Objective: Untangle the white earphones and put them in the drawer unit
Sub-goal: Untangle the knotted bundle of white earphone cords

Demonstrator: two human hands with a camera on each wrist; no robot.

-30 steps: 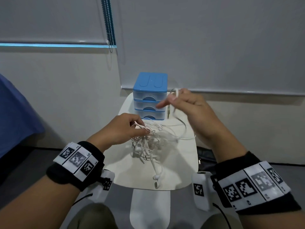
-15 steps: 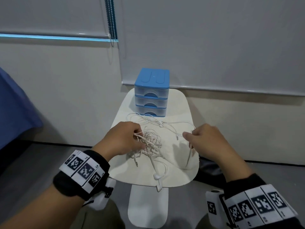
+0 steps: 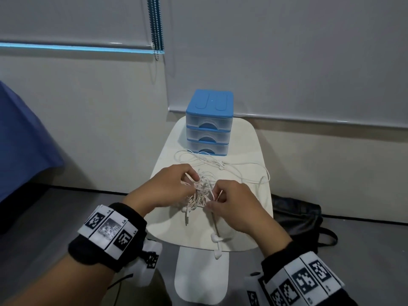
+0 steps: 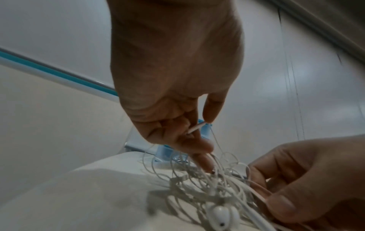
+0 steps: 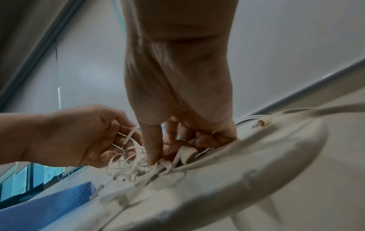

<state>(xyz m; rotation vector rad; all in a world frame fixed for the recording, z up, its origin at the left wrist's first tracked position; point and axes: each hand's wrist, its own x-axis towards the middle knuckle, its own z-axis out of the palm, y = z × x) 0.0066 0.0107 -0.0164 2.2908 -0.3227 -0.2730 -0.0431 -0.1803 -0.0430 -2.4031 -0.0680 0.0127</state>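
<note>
Left hand (image 3: 170, 188) and right hand (image 3: 236, 206) both pinched thin cords of the tangled white plastic earphones (image 3: 202, 191) on the smooth cream counter (image 3: 247, 146).

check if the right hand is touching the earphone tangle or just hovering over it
Touching. In the right wrist view the right hand has a fingertip pressed down into the white earphones on the table.

It looked like an office or lab room: grey roller blinds (image 3: 287, 51) with a bead chain (image 3: 156, 27) at 12 o'clock, plain cream wall (image 3: 99, 107), grey floor (image 3: 44, 217), small white rounded surface (image 3: 247, 146).
</note>
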